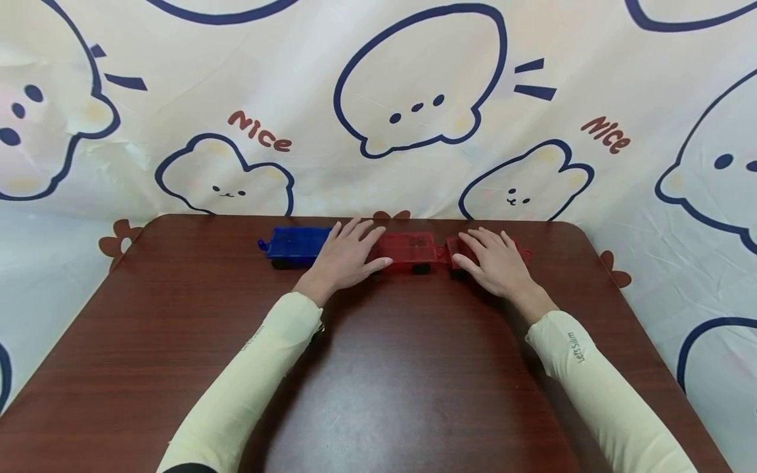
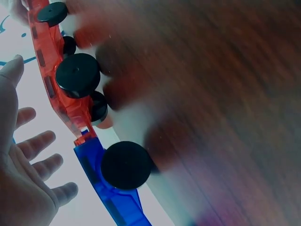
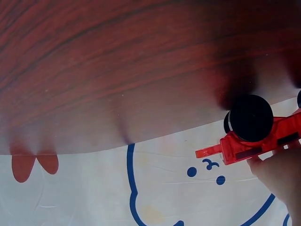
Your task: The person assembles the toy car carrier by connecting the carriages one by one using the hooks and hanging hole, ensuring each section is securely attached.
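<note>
A row of toy train cars on wheels stands along the table's far edge. At its left end is a blue car (image 1: 294, 243), hooked to a translucent red car (image 1: 408, 248). My left hand (image 1: 347, 257) lies over the place where they join, fingers spread and straight; in the left wrist view its fingertips (image 2: 66, 192) point toward the cars. Coupled on the right is another red car (image 1: 452, 251), with black wheels (image 3: 251, 117). My right hand (image 1: 495, 263) rests over this car, fingers extended across its top and the thumb at its left side, covering most of it.
A dark brown wooden table (image 1: 378, 368) spreads in front of me. Right behind its far edge hangs a cream cloth (image 1: 319, 98) printed with blue cartoon outlines, which also runs along both sides.
</note>
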### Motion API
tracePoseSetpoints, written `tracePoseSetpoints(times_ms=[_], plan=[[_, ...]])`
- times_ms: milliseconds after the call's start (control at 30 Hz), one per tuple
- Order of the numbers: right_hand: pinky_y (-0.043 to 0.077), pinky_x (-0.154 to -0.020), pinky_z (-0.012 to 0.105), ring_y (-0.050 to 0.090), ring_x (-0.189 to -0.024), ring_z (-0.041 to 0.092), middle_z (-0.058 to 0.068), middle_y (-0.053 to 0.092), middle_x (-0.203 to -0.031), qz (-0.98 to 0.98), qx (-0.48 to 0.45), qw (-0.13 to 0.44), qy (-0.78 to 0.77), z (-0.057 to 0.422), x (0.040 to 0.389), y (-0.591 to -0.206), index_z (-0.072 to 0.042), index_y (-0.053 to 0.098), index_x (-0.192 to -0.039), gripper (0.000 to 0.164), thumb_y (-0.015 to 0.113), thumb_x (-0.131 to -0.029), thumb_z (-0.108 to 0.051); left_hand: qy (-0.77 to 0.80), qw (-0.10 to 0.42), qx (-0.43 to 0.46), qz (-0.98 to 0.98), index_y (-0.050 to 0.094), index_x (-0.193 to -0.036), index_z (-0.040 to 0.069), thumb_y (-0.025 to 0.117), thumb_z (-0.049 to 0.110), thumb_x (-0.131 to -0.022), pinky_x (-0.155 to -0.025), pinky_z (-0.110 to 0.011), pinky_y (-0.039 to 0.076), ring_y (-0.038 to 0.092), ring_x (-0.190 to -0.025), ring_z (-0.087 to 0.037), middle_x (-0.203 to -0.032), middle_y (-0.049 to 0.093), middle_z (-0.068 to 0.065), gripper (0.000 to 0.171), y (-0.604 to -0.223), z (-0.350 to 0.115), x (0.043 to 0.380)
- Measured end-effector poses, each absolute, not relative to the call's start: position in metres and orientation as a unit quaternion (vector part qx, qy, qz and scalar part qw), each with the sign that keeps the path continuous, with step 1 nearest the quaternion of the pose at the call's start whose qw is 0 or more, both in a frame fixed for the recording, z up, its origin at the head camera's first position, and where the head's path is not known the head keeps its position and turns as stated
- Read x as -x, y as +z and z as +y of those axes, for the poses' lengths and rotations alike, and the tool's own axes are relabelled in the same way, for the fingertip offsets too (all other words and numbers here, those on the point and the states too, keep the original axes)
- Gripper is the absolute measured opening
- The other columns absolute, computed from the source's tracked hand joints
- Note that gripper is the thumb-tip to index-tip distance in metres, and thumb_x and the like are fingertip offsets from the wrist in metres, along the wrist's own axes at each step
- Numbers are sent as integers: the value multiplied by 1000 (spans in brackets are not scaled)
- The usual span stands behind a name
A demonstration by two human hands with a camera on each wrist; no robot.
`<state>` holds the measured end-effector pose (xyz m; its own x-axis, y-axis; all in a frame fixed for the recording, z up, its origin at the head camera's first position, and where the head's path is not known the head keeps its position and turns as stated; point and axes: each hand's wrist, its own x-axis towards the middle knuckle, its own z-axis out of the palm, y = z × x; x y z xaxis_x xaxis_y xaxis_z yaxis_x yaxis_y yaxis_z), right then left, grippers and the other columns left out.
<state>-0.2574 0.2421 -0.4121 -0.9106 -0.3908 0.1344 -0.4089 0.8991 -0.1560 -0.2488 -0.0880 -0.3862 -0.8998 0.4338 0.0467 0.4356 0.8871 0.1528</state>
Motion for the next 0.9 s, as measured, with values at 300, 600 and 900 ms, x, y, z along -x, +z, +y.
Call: tracePoseSetpoints(times_ms=[300, 600, 900], plan=[[11, -120, 62, 28, -148, 38, 17, 41, -156, -974, -204, 45, 89, 243, 258, -414, -10, 44, -154, 70, 44, -103, -58, -87, 4, 236, -968, 37, -159, 19, 52, 62, -97, -121, -58, 10, 17, -153, -34, -163, 32, -11, 77, -387, -81, 250], [10, -120, 61, 25, -149, 36, 17, 39, -158, -973, -205, 41, 95, 241, 258, -412, -11, 44, -154, 71, 43, -103, -60, -69, 3, 253, -965, 37, -159, 19, 49, 64, -98, -121, -58, 13, 18, -153, -34, -163, 33, -11, 77, -389, -71, 254], [12, -119, 63, 27, -148, 38, 18, 39, -157, -974, -206, 41, 87, 240, 259, -413, -10, 44, -154, 71, 40, -104, -60, -60, 1, 259, -964, 38, -158, 20, 48, 64, -98, -121, -57, 14, 19, -153, -34, -163, 33, -10, 75, -392, -59, 257]])
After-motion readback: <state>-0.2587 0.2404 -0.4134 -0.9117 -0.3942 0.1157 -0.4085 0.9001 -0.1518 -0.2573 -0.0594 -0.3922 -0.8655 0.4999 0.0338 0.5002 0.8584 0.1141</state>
